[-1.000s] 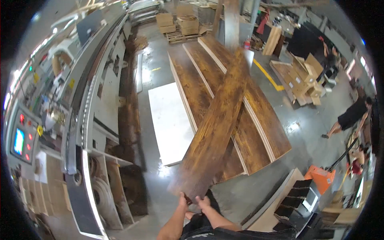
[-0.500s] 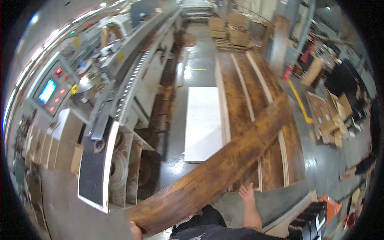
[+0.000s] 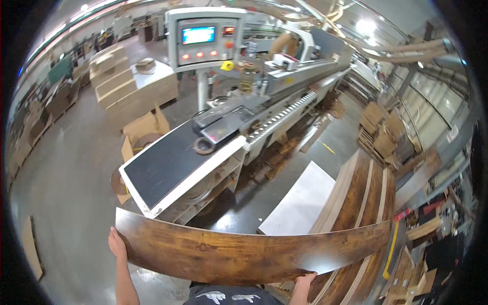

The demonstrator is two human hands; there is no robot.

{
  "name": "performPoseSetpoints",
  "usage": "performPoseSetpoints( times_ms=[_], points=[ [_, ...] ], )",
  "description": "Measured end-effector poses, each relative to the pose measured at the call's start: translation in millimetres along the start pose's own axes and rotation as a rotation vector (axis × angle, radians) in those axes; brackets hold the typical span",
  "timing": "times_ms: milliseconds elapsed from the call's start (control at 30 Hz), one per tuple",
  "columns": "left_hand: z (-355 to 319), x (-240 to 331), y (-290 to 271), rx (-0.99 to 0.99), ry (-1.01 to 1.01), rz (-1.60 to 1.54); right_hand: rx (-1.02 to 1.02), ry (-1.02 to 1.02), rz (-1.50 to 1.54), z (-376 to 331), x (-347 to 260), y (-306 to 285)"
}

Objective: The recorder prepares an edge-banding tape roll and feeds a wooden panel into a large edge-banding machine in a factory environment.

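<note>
A long brown wood-grain board (image 3: 223, 254) stretches across the view in front of my body. At its left end, my left hand (image 3: 117, 243) is closed round the short edge. My right hand (image 3: 306, 278) grips the lower, near edge towards the right part, with the thumb on the face; its other fingers are hidden beneath. Beyond the board's right end lie stacks of similar wood-grain boards (image 3: 373, 190). A white panel (image 3: 297, 201) lies between those stacks and the long machine.
Just past the board is a machine (image 3: 290, 104) with a black-topped white table (image 3: 168, 168) and a control panel (image 3: 203, 38) on a post. A cardboard box (image 3: 145, 127) sits left of the table. Cartons (image 3: 384, 127) stand on a pallet at far right.
My view has turned left toward the machine. The board has swung from diagonal to nearly crosswise, off the stacks. My right hand, open and apart before, now grips its near edge.
</note>
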State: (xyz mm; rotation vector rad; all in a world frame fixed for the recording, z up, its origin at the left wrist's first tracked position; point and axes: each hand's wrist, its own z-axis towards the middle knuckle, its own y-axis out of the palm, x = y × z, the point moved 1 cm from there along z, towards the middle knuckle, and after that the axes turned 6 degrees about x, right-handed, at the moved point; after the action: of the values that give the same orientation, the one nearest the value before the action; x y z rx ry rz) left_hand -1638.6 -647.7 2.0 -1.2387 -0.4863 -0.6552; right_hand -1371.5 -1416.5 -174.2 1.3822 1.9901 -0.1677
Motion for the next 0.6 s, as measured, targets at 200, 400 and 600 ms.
performPoseSetpoints(
  times_ms=[200,400,600],
  points=[
    [139,-93,20,0.068,-0.176,-0.177,-0.198,0.161,-0.014,-74,101,151],
    [212,-158,-10,0.082,-0.403,-0.091,-0.432,0.232,-0.304,-243,210,321],
    [239,-254,-4,0.072,-0.49,-0.093,-0.492,0.24,-0.396,-260,304,425]
  ],
)
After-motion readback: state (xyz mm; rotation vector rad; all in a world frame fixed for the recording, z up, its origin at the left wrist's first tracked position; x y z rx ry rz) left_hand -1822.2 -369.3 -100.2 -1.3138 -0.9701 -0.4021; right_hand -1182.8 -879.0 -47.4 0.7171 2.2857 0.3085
